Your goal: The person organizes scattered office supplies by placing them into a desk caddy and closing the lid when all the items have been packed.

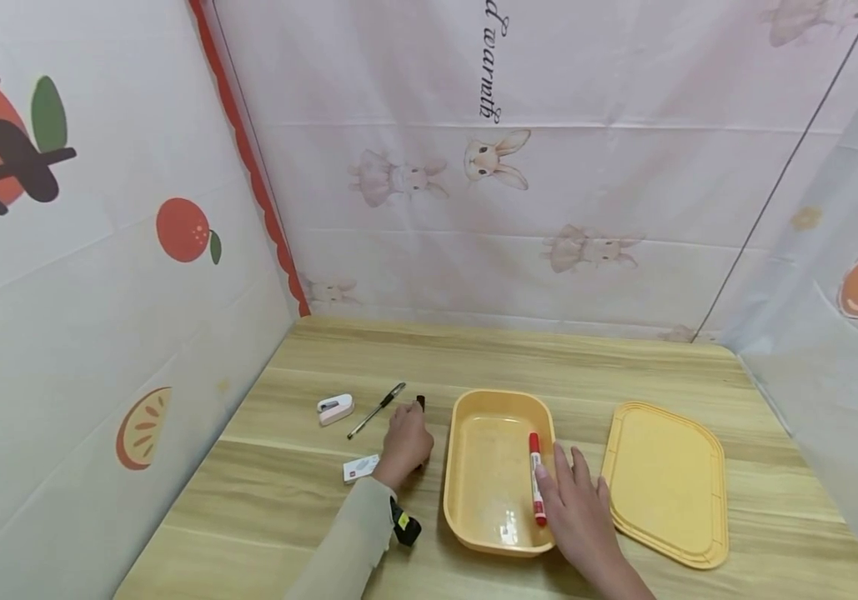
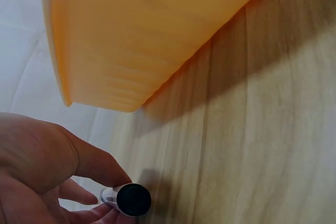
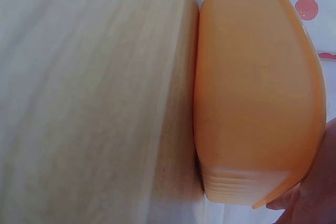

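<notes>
My left hand [image 1: 406,442] pinches a black marker [image 2: 133,199] between thumb and fingers, left of the yellow plastic box [image 1: 453,467]. The marker's dark end [image 1: 420,401] shows past the fingers in the head view; most of its barrel is hidden. On the box's right rim my right hand [image 1: 579,512] rests with its fingers fairly straight and its thumb over the inside. A red marker [image 1: 536,475] lies inside the box, along the right wall, close to that thumb. In the right wrist view, the outer box wall [image 3: 252,93] shows no fingers against it.
A yellow lid [image 1: 669,483] lies flat right of the box. Left of my left hand are a black-and-clear pen [image 1: 377,410], a small pink-and-white stapler [image 1: 335,409] and a small white box [image 1: 359,469]. Printed cloth walls [image 1: 474,275] bound the wooden table [image 1: 248,475].
</notes>
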The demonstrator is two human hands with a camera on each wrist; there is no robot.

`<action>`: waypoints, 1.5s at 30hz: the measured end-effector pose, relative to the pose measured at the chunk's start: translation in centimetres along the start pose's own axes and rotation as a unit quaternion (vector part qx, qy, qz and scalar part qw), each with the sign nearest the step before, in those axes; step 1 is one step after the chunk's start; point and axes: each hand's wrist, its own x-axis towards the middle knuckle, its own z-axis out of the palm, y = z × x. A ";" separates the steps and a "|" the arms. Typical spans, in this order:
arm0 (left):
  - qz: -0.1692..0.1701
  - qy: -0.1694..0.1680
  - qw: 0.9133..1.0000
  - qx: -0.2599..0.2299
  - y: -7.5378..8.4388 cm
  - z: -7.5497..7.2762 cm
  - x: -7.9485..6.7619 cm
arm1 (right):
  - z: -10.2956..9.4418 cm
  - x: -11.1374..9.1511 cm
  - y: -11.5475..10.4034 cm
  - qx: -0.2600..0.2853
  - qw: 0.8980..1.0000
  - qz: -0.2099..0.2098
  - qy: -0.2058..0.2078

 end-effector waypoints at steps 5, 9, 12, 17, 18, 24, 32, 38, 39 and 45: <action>0.002 -0.016 1.000 0.005 -0.4 -0.3 0.4 | -0.1 0.1 -0.1 -0.004 1.000 0.002 -0.003; 0.004 -0.034 0.999 -0.012 -0.7 -0.5 0.5 | -0.2 0.0 -0.2 -0.004 1.000 0.000 -0.003; 0.017 -0.039 0.998 -0.042 -1.1 -0.5 0.5 | -0.2 0.0 -0.2 -0.004 1.000 0.000 -0.006; 0.020 -0.034 0.992 -0.119 -1.4 -0.2 0.4 | -0.1 -0.1 -0.2 -0.004 1.000 0.000 -0.007; 0.016 -0.032 0.990 -0.140 -1.4 -0.2 0.4 | -0.1 -0.1 -0.2 -0.005 1.000 0.001 -0.007; -0.008 -0.019 0.958 -0.287 -1.2 -0.6 0.5 | -0.1 0.0 -0.1 -0.009 1.000 -0.001 -0.001; -0.027 -0.072 0.907 -0.413 -0.1 -2.3 0.5 | 0.0 0.1 -0.2 -0.010 1.000 -0.004 0.008; -0.011 -0.072 0.891 -0.449 1.1 -3.2 -0.1 | 0.0 0.2 -0.2 -0.006 1.000 0.003 0.001; -0.007 -0.069 0.889 -0.453 1.3 -3.3 -0.4 | 0.0 0.2 -0.2 -0.005 1.000 0.004 0.000; 0.017 -0.061 0.878 -0.475 2.7 -3.6 -1.7 | 0.2 0.0 -0.1 0.003 1.000 0.003 -0.005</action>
